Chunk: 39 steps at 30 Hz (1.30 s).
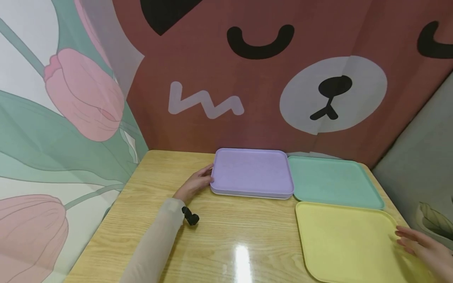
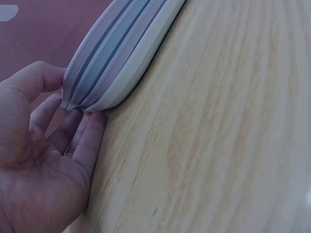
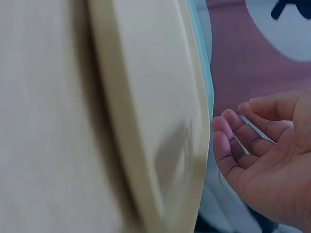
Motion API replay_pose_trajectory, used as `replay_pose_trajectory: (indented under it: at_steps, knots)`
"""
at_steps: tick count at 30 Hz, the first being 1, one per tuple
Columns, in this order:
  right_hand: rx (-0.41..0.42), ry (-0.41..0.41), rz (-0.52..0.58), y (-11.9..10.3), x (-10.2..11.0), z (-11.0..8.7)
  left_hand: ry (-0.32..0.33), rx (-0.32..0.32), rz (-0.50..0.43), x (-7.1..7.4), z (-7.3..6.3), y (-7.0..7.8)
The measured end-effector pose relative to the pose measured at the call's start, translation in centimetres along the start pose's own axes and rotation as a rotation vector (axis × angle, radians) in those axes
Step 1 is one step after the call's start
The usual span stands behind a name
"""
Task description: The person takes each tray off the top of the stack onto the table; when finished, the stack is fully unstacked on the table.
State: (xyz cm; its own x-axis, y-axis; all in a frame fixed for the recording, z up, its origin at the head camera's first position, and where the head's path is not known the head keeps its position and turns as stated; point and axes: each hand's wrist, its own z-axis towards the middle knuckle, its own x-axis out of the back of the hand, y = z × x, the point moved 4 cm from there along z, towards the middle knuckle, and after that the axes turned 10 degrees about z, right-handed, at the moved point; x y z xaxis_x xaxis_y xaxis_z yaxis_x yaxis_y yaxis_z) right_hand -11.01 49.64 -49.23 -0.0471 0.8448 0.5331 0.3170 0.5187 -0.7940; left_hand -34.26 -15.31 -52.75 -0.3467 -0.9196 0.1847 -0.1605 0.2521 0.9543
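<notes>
Desk: pale wood-grain desk (image 1: pixel 212 239), filling the lower middle of the head view and bearing all the trays.
Yellow tray: flat, round-cornered, plastic-looking yellow tray (image 1: pixel 348 241), lower right of the frame.
Mint tray: flat, round-cornered mint-green tray (image 1: pixel 332 182), right of centre, just beyond the yellow one.
Tray stack: round-cornered rectangular stack of pastel trays (image 1: pixel 251 173), lilac on top, at the frame's centre beside the mint tray's left edge; whether those two touch, I cannot tell. The left wrist view shows lilac, blue-green and cream layers.
Left hand: the left hand (image 1: pixel 195 184) grips the stack's left end narrowly, thumb at the top rim, fingertips lower down.
Right hand: the right hand (image 1: pixel 422 249), at the lower right edge, is loosely spread by the yellow tray's right rim; contact is unclear.
Tray step: apparently positioning trays, the left hand minding the stack; whether they are being spread out or gathered, I cannot tell.
Next tray move: lifting the yellow tray would call for right-hand fingers under its rim; taking one stacked tray, for parting its edge from the layer beneath.
</notes>
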Motion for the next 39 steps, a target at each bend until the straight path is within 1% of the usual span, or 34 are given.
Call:
replay_pose_trajectory:
  at_steps: [2, 6, 7, 12, 20, 28, 34, 39]
  knots:
    - [0.026, -0.036, -0.011, -1.4, -0.8, 0.4, 0.004, -0.002, 0.006, -0.1, -0.1, 0.0]
    - [0.117, -0.037, 0.046, -3.6, -2.1, 1.2, 0.013, -0.007, 0.013, -0.2, -0.2, 0.0]
    - [0.133, -0.039, 0.045, -4.1, -2.5, 1.5, 0.016, -0.004, 0.016, -0.3, -0.2, 0.0]
    - [0.154, -0.082, 0.054, -6.7, -4.3, 2.9, 0.022, 0.003, 0.019, -0.3, 0.0, -0.1]
    - [0.201, -0.112, -0.002, -10.4, -7.0, 4.7, 0.010, -0.001, -0.005, -0.4, 0.3, 0.0]
    - [0.260, -0.137, 0.039, -13.2, -9.4, 6.3, 0.020, 0.000, -0.023, -0.2, 0.4, 0.0]
    - [0.302, -0.135, 0.061, -14.9, -10.8, 7.3, 0.026, 0.005, -0.017, -0.1, 0.2, -0.1]
    - [0.298, -0.145, 0.085, -15.8, -11.8, 8.3, 0.020, 0.000, -0.009, 0.0, 0.2, -0.2]
